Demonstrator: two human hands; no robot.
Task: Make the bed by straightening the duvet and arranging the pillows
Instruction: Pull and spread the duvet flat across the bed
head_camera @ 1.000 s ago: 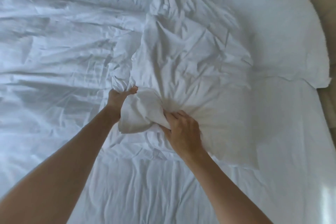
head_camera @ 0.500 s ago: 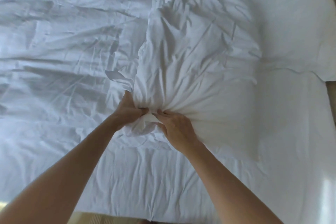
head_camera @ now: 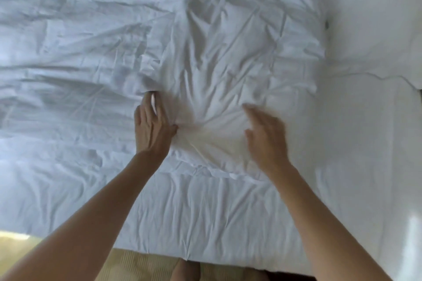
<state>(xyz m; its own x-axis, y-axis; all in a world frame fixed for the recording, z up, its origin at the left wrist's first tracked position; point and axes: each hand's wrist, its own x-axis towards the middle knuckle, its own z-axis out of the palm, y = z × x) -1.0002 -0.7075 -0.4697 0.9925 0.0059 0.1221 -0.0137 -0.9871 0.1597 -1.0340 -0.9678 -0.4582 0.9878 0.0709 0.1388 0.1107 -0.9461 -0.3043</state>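
A creased white pillow [head_camera: 239, 52] lies in the middle of the bed, its near end puckered where the case was tucked in. My left hand [head_camera: 151, 125] rests flat against the pillow's near left corner, fingers spread, holding nothing. My right hand [head_camera: 266, 134] is blurred with motion over the pillow's near right part, fingers apart and empty. A second, smoother white pillow [head_camera: 374, 18] lies to the right. The wrinkled white duvet [head_camera: 68, 75] covers the bed on the left and in front.
The bed's near edge [head_camera: 205, 255] runs along the bottom, with tan carpet [head_camera: 141, 267] below it. A foot [head_camera: 186, 270] shows at the bottom middle. The right pillow's loose case edge [head_camera: 388, 78] lies on the sheet.
Both hands have let go of the bunched pillowcase end, which is now tucked in. The hands have opened and moved apart, the right one sweeping right. The view has tilted down toward the bed edge.
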